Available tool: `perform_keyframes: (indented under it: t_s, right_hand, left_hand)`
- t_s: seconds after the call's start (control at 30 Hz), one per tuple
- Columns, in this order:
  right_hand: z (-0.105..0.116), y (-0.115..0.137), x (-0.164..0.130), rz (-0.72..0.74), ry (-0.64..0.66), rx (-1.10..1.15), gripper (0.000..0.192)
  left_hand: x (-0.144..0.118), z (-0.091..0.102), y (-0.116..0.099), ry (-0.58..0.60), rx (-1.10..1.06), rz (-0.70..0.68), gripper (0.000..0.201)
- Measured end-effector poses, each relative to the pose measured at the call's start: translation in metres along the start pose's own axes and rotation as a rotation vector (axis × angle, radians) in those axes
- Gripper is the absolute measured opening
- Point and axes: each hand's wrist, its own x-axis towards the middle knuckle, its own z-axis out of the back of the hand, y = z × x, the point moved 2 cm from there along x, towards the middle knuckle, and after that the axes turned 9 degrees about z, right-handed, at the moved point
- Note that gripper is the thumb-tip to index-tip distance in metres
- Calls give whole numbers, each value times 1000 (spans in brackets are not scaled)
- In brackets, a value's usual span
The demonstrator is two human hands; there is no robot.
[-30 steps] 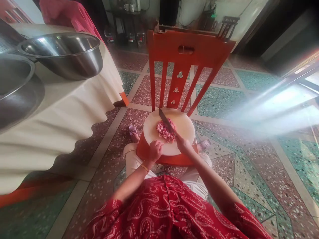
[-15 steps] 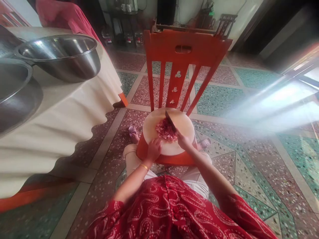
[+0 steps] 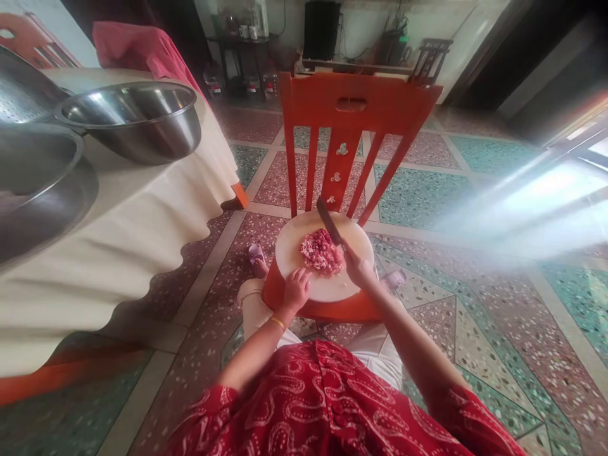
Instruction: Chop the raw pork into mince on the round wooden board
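My right hand point(image 3: 360, 269) is closed around the handle of a cleaver point(image 3: 329, 220). Its dark blade slants up and to the left, above the far right side of a mound of minced meat point(image 3: 320, 254). The reddish-pink meat lies in the middle of a round, pale cutting board point(image 3: 289, 237). At the board's near left edge rests my left hand point(image 3: 297, 289), fingers laid on the surface close to the meat and holding nothing. A gold-coloured bangle circles that wrist. The board sits on the seat of a red-orange wooden chair point(image 3: 363, 92) between my knees.
To the left, a table with a cream cloth point(image 3: 156, 215) holds a large steel bowl point(image 3: 142, 136) and another metal basin point(image 3: 45, 209). A pink cloth point(image 3: 137, 47) hangs behind them. Patterned stone floor point(image 3: 422, 193) surrounds the chair. Bright light enters at the right.
The cleaver has risen off the meat, uncovering more of the mound. My left hand stays at the board's edge. The whole view has shifted slightly.
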Motion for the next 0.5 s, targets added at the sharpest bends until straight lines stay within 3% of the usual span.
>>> perform_keyframes:
  t_s: [0.07, 0.23, 0.4, 0.5]
  right_hand:
    - [2, 1, -1, -14, -31, 1, 52]
    - [0, -2, 1, 1, 86, 17, 49]
    - [-2, -7, 6, 9, 24, -113, 54]
    - [-5, -11, 7, 16, 113, -136, 53]
  left_hand:
    - [0, 1, -1, -13, 16, 4, 35]
    - [0, 2, -1, -3, 25, -16, 35]
    - [-1, 1, -1, -33, 31, -11, 34]
    - [-1, 2, -1, -11, 39, -20, 35]
